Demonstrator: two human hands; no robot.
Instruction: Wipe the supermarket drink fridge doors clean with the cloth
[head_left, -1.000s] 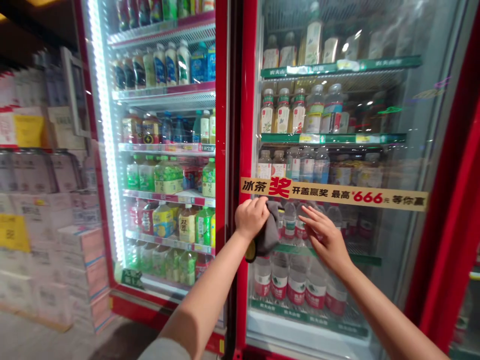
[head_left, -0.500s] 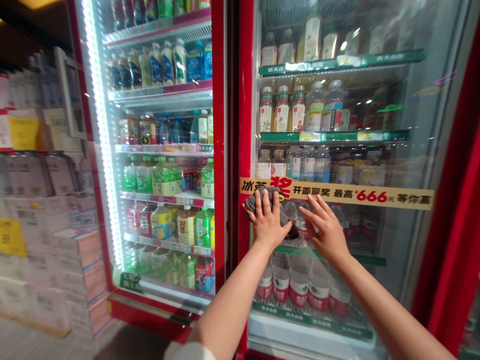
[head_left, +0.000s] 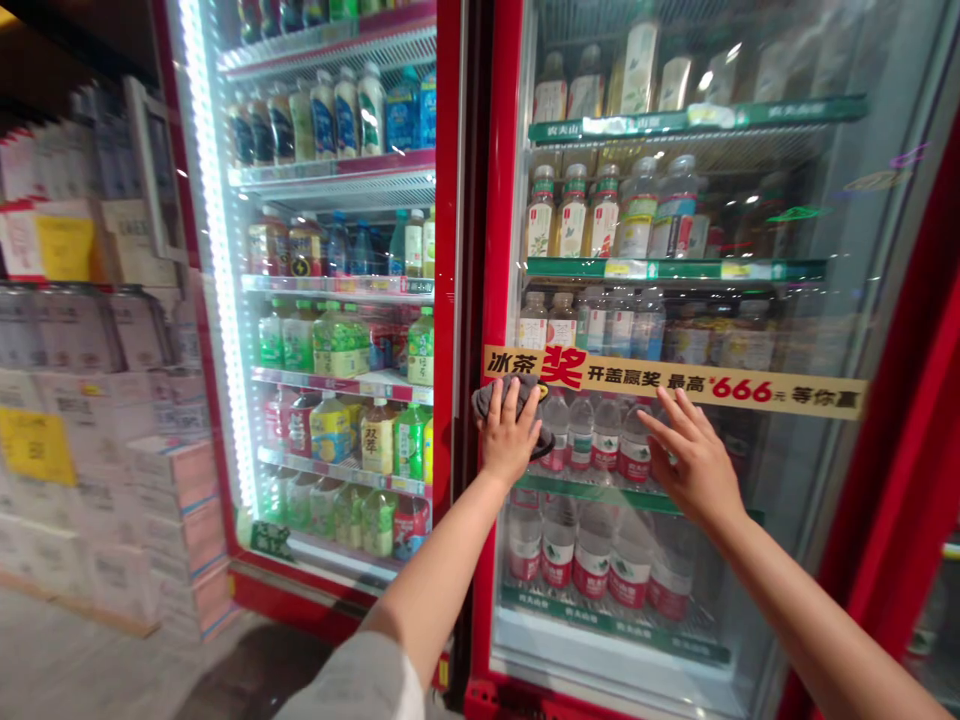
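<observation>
My left hand point(head_left: 511, 432) presses a dark grey cloth point(head_left: 489, 400) flat against the glass door at its left edge, beside the red frame. Part of the cloth sticks out past the fingers, with a small yellow patch near its top. Just above the cloth runs a yellow sticker strip point(head_left: 784, 388) with black and red lettering. My right hand point(head_left: 697, 465) is open, fingers spread, in front of the same glass door point(head_left: 787, 540) below the strip. Whether its fingertips touch the glass I cannot tell.
Behind the glass, several bottles stand on green-edged shelves point(head_left: 645, 268). To the left, a second red-framed cooler point(head_left: 450, 200) holds more drinks. Stacked boxes point(head_left: 176, 500) stand at the far left on the grey floor point(head_left: 75, 660). A door handle point(head_left: 146, 170) sticks out above them.
My left hand has slid left along the glass with the cloth, to the door's edge. My right hand has shifted right, away from the left one. The view has moved slightly.
</observation>
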